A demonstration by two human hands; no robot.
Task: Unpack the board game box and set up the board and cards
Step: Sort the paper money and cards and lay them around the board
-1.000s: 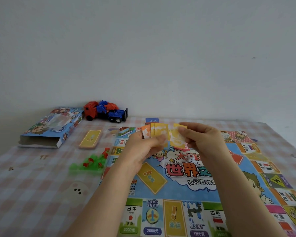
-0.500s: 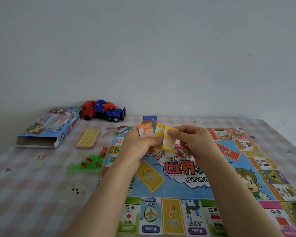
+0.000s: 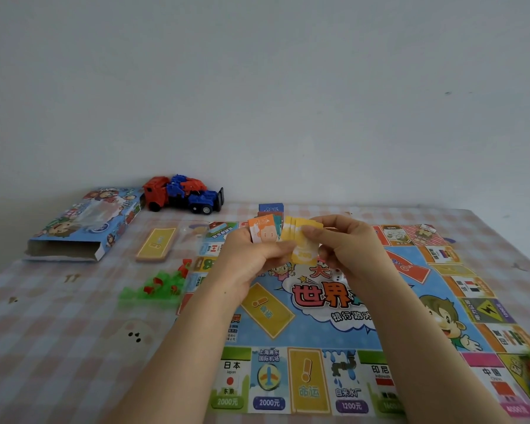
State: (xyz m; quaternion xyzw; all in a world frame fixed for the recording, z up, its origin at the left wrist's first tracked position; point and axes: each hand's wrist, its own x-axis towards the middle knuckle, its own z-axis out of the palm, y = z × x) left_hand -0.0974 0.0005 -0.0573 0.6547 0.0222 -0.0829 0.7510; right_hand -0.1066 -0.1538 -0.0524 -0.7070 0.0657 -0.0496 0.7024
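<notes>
Card step: our left hand (image 3: 251,261) grips the fanned cards (image 3: 262,235) above the far half of the board (image 3: 303,335), right hand (image 3: 346,249) pinches one yellow card (image 3: 302,249), box (image 3: 83,224) sits off the board's far-left; next we'd lay stacks on its slots.

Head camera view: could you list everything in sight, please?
tablecloth: one, pink-and-white checked, over the table
game board: one, blue with colourful squares, flat on the cloth
game box: one, blue, open-ended, far left
toy truck: one, red and blue, by the wall
card stack: one, yellow, left of the board
plastic pieces: a pile, green and red, left of the board
blue deck: one, beyond the board
fanned cards: several, orange, teal, yellow, above the board
left hand: holds the fan
right hand: pinches the yellow cards
</notes>
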